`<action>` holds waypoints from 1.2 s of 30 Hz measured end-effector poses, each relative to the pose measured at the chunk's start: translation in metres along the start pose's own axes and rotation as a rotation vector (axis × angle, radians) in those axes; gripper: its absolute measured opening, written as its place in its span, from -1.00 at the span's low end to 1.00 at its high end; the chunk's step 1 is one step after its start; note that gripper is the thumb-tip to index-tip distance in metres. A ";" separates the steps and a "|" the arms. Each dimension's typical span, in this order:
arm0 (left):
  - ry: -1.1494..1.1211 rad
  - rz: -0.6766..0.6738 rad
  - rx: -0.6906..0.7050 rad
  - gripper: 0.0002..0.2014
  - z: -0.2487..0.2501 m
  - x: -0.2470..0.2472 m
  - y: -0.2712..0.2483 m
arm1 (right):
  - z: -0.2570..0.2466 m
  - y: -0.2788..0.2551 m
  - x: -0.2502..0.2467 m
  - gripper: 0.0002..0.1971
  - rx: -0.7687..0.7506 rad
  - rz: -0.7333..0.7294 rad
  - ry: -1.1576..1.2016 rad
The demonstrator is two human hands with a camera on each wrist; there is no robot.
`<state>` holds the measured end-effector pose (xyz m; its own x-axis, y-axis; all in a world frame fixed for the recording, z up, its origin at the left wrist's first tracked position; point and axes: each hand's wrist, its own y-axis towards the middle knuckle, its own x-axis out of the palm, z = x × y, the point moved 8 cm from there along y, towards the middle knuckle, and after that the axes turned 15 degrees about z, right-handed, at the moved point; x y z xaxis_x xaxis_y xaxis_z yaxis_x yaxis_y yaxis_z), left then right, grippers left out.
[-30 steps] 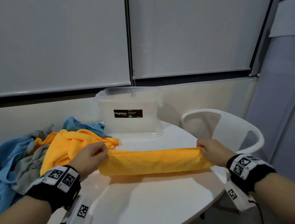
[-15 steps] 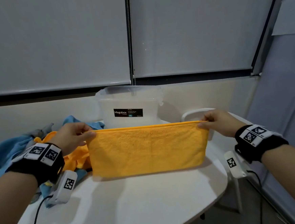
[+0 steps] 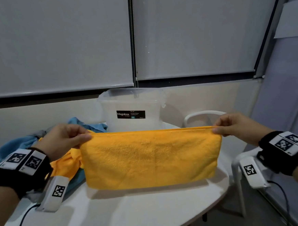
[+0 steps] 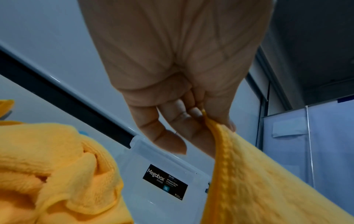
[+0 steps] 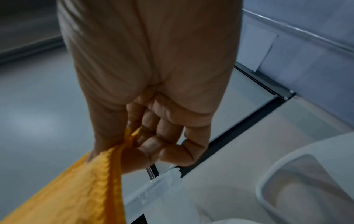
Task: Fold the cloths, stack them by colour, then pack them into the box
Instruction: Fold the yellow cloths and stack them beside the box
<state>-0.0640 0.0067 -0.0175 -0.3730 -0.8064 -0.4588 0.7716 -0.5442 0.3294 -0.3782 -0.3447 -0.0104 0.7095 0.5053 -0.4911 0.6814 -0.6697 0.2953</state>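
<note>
Round white table (image 3: 134,212) carries everything. Folded yellow terry cloth (image 3: 150,157) hangs flat and taut between both hands, top edge level, bottom edge at or just above the tabletop; can't tell if it touches. Behind it, at the table's far edge: clear plastic storage box with a black "Megabox" label (image 3: 132,110), upright, lid on. Left of the held cloth: loose pile of unfolded cloths, blue (image 3: 13,146), grey, and crumpled yellow (image 3: 65,165), part of the pile hidden behind the left wrist. White plastic chair (image 3: 204,117) sits past the table's right side.

Left hand (image 3: 64,139) pinches the cloth's top left corner, thumb against curled fingers (image 4: 184,121), hem running out of the pinch. Right hand (image 3: 234,125) pinches the top right corner the same way, fingers (image 5: 153,136) curled onto the hem.
</note>
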 end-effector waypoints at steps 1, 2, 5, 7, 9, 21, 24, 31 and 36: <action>-0.011 -0.050 -0.018 -0.86 -0.002 0.001 -0.003 | 0.002 -0.004 -0.001 -0.59 0.028 -0.037 0.035; -0.012 -0.099 -0.044 -0.80 -0.005 0.004 -0.004 | 0.005 -0.006 0.001 -0.47 0.059 -0.072 0.067; 0.049 -0.230 -0.174 -0.87 -0.027 0.021 -0.009 | 0.027 -0.005 0.015 -0.65 0.131 -0.125 0.020; 0.172 -0.314 -0.227 -0.90 -0.049 0.040 -0.011 | 0.050 -0.001 0.031 -0.87 0.164 -0.141 -0.101; 0.389 -0.344 -0.164 -0.92 -0.066 0.059 -0.007 | 0.077 0.005 0.052 -0.89 0.208 -0.168 -0.240; 0.868 -0.171 -0.177 -0.86 -0.113 0.119 0.021 | 0.144 0.027 0.103 -0.85 0.469 0.021 -0.589; 0.842 -0.114 -0.230 -0.91 -0.118 0.116 0.020 | 0.148 0.028 0.106 -0.76 0.483 0.013 -0.556; 0.843 -0.184 -0.235 -0.70 -0.114 0.122 0.012 | 0.141 0.026 0.106 -0.81 0.499 -0.009 -0.542; 1.011 -0.241 -0.092 -0.69 -0.083 0.130 0.007 | 0.103 0.022 0.118 -0.65 0.274 -0.016 -0.776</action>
<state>-0.0644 -0.0824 -0.1427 0.0505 -0.0863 -0.9950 0.7863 -0.6108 0.0929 -0.2979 -0.3557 -0.1469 0.3058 0.0637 -0.9500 0.5512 -0.8254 0.1221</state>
